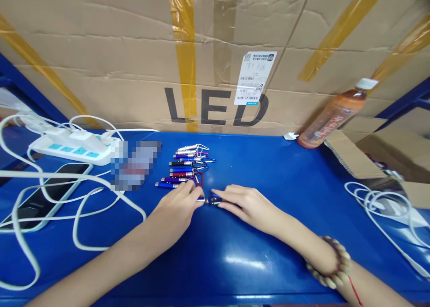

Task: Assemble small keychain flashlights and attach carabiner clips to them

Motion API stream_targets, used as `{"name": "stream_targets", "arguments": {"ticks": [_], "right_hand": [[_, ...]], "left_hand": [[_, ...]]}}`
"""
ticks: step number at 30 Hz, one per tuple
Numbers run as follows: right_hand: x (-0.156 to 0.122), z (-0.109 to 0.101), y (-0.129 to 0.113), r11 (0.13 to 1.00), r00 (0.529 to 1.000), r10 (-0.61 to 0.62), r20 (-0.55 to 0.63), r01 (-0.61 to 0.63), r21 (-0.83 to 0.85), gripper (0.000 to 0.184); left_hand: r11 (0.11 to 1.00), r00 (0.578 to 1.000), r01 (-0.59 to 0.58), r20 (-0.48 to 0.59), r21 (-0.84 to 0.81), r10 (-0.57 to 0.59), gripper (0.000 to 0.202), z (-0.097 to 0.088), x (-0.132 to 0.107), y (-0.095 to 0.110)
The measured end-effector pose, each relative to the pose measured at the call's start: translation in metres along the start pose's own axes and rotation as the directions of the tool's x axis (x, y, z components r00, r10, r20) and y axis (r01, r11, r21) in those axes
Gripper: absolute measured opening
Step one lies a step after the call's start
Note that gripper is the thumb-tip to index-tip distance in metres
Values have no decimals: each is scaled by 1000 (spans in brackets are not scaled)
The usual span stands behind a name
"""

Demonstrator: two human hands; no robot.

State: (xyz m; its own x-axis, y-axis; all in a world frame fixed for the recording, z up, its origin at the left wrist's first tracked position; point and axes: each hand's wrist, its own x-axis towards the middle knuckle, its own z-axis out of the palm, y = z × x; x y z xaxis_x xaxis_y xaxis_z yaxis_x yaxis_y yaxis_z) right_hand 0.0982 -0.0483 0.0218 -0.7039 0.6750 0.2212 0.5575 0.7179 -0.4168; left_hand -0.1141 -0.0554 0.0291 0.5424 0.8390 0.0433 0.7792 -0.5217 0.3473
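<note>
My left hand (pixel 178 211) pinches one end of a small keychain flashlight (pixel 202 200) low over the blue table; its body is mostly hidden by my fingers. My right hand (pixel 251 206) grips the dark clip end (pixel 214 199) between thumb and forefinger, with a bit of blue showing. Just beyond my left hand, several more keychain flashlights lie side by side in a column. A red one (pixel 179 174), a black one (pixel 180 163) and a silver one (pixel 187 148) are among them, their carabiner clips pointing right.
White cables loop around a power strip (pixel 72 148) and a phone (pixel 50 195) at left. A large cardboard box (pixel 134 74) marked LED stands behind the table (pixel 262 164). At right are a drink bottle (pixel 336 114), an open carton (pixel 352 157) and a coiled white cable (pixel 372 204).
</note>
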Motion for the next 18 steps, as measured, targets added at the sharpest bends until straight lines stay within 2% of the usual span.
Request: {"name": "stream_targets", "arguments": {"ticks": [3,6,10,13,16,18], "right_hand": [[1,2,-2,999,998,-34,53,35,-15,35],[1,4,-3,1000,1000,-8,14,7,19,34],[2,5,-5,986,991,94,-97,-79,149,30],[4,3,-9,955,964,179,-196,-123,270,27],[5,3,-14,901,936,271,-225,-165,400,26],[5,3,-17,853,918,328,-221,-187,488,28]], "left_hand": [[987,1000,-23,15,162,21,18,-1,-7,-6],[992,1000,-22,-4,126,23,22,3,-11,-11],[1000,998,-2,-57,-18,1,19,3,-13,-12],[984,991,55,-113,-170,-75,14,-5,-12,-3],[899,957,146,-170,-413,-233,14,-11,-10,11],[783,923,252,-101,-568,-371,17,-9,-7,19]]}}
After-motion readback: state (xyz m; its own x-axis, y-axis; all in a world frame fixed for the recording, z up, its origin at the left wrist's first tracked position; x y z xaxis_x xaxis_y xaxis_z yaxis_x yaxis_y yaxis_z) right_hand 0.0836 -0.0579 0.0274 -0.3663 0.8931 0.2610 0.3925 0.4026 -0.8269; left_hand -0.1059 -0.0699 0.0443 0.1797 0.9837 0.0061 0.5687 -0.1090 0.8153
